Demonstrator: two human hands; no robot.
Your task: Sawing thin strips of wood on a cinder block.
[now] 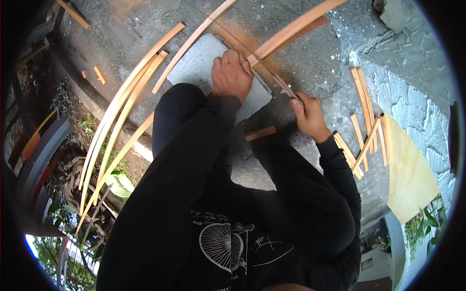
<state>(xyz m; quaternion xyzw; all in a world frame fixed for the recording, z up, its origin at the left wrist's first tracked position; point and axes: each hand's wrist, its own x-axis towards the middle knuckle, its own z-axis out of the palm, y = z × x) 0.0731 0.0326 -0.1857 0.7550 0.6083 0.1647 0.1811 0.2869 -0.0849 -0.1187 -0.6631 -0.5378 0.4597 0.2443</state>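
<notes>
Wooden strip (296, 28) runs its long axis from the left hand (232, 75) toward the upper right, away from the person, its near part over the pale block (194, 59) on the concrete ground (320, 60). The left hand is curled down on the strip at the block, thumb toward the saw (285, 86); how tightly it grips, I cannot tell. Fingers of the right hand (310, 115) are closed around the saw's handle end. The thin blade slants from there to the upper left, crossing the strip's line at a steep angle just beside the left hand. Orange dust (235, 35) spreads near the blade.
</notes>
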